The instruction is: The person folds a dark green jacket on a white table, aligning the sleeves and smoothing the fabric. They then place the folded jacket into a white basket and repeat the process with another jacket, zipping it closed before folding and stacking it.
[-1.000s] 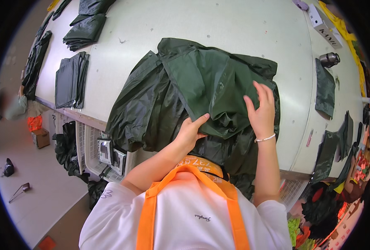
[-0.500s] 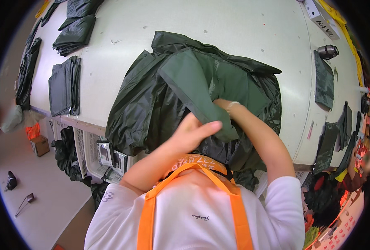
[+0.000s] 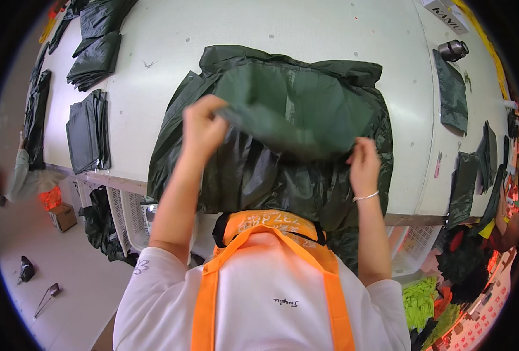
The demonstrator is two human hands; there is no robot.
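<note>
A dark green, shiny waterproof garment (image 3: 253, 169) lies spread over the table edge in front of me, its lower part reaching to my waist. A matte green panel (image 3: 312, 99) of it is lifted at its near edge, which is smeared by motion. My left hand (image 3: 204, 128) is closed on the panel's left corner, thumb and fingers pinched together. At the opposite corner, my right hand (image 3: 364, 167) pinches the edge between thumb and fingertips; a pale bracelet circles that wrist.
Folded dark green pieces (image 3: 88, 133) lie at the table's left; more (image 3: 451, 93) lie at the right, near a steel flask (image 3: 453, 50) and a white box (image 3: 445, 14). White plastic baskets (image 3: 416, 248) stand under the table edge. Other people work at both far sides.
My hands were close together at the panel's middle; now they are spread wide apart. The left has gone left and up, the right outward, stretching the panel's near edge between them.
</note>
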